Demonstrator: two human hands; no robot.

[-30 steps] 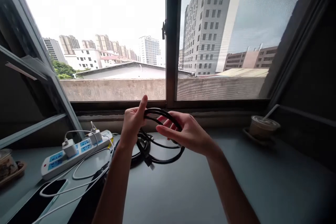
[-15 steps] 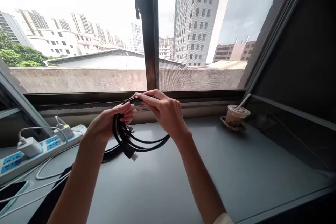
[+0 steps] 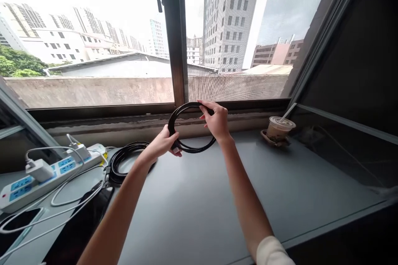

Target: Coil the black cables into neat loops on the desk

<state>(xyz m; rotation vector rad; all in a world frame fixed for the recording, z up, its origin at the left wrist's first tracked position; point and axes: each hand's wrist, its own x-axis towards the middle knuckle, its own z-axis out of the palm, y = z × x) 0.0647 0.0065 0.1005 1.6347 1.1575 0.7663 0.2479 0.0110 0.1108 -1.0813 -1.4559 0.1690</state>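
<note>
A black cable (image 3: 196, 149) is wound into a round coil and held up above the desk, in front of the window. My left hand (image 3: 164, 143) grips the coil's lower left side, the thumb lying across it; a metal-tipped plug shows just by those fingers. On the upper right side, my right hand (image 3: 216, 120) pinches the coil between thumb and fingers. A second coil of black cable (image 3: 116, 163) lies on the desk behind my left forearm, which hides part of it.
At the left, a white power strip (image 3: 57, 174) carries white chargers with trailing white cords. A phone (image 3: 21, 232) and a black flat object (image 3: 81, 223) lie nearer. A lidded drink cup (image 3: 280, 127) with a straw stands at the back right of the grey desk (image 3: 192, 207).
Both hands have moved right with the cable, which now forms a neater, rounder loop. The plug that hung below the coil is now at my left fingers. The second coil is more visible.
</note>
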